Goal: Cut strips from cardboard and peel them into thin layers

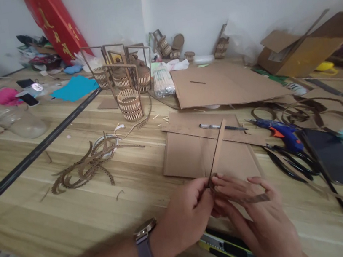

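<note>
A narrow brown cardboard strip [220, 146] stands up from between my hands, and its other end runs to the right across my right hand. My left hand [188, 213] is closed, with thumb and fingers pinching the strip. The fingers of my right hand [255, 214] also close on it near the same spot, partly bent. Where the strip bends between the fingertips is partly hidden. Beyond my hands lie a flat cardboard piece [184, 154] and a pen [222, 127]. A yellow and black utility knife [228, 248] lies below them, partly covered by my right hand.
Small stick-and-cardboard buckets [130, 104] with tall handles stand at the back. Notched cardboard strips [84, 168] lie loosely piled at left. A blue glue gun [282, 134], black scissors [291, 162] and a dark phone [338, 160] are on the right. A cardboard box [316, 46] sits behind them.
</note>
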Tool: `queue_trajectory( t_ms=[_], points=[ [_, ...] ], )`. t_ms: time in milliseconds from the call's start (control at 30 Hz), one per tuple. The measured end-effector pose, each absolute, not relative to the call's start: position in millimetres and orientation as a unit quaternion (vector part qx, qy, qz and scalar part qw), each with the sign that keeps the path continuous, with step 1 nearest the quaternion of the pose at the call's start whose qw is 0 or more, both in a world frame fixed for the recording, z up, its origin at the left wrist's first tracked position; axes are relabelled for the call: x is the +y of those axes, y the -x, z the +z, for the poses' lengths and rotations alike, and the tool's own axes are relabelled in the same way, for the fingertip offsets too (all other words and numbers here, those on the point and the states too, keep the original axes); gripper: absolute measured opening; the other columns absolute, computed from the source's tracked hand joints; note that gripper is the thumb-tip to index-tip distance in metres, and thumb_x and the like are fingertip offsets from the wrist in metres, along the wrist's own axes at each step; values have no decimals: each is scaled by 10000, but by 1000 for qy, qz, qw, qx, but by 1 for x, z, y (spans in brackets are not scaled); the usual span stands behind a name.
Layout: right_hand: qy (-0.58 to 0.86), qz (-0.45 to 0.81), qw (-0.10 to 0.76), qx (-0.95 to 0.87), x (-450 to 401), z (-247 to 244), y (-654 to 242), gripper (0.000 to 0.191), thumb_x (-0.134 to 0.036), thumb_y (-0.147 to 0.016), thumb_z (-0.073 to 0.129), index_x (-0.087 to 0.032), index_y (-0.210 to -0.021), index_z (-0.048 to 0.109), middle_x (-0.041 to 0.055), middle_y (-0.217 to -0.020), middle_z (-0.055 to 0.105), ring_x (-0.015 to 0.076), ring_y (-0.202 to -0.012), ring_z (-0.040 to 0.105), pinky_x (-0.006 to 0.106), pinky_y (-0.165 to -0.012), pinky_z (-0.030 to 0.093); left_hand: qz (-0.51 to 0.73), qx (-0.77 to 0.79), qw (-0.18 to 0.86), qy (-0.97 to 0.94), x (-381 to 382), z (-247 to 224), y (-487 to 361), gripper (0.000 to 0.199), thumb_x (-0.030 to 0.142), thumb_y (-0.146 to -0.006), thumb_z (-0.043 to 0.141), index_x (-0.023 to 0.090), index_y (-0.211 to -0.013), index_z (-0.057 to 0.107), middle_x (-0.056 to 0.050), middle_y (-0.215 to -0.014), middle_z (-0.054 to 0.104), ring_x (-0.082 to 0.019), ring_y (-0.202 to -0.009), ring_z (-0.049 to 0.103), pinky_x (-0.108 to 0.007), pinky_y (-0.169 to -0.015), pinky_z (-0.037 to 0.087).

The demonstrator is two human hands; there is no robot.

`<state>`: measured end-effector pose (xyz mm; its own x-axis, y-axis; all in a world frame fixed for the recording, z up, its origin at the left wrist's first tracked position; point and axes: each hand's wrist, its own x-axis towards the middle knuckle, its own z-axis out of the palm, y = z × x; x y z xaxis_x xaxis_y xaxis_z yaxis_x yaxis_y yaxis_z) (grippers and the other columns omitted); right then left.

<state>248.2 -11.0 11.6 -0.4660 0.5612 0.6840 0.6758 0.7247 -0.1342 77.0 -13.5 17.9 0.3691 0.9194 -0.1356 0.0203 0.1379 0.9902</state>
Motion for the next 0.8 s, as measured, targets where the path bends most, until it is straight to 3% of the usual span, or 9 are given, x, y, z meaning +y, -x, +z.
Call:
queue_trajectory(
  t_ms=[333,633,800],
  points=[
    [372,-61,417,-827,-20,11,-235,156,-190,-1017,474,-214,-951,613,32,-920,799,168,-847,754,380,-922,357,370,441,615,-539,-13,16,-79,239,130,-896,436,151,-916,673,1,-745,625,-117,-683,618,-193,-612,472],
    [387,-62,389,-833,-14,18,-246,118,-204,-991,483,-249,-990,592,4,-918,788,171,-842,724,365,-873,420,363,414,632,-545,-14,14,-76,269,130,-905,432,151,-987,686,-14,-756,675,-126,-703,680,-191,-637,516],
    [381,-55,390,-836,-13,21,-246,124,-186,-968,497,-262,-1003,588,-1,-932,786,175,-856,727,361,-845,444,361,406,650,-531,-12,18,-77,235,233,-949,467,148,-995,681,-28,-806,671,-126,-716,676,-193,-637,512]
  ],
)
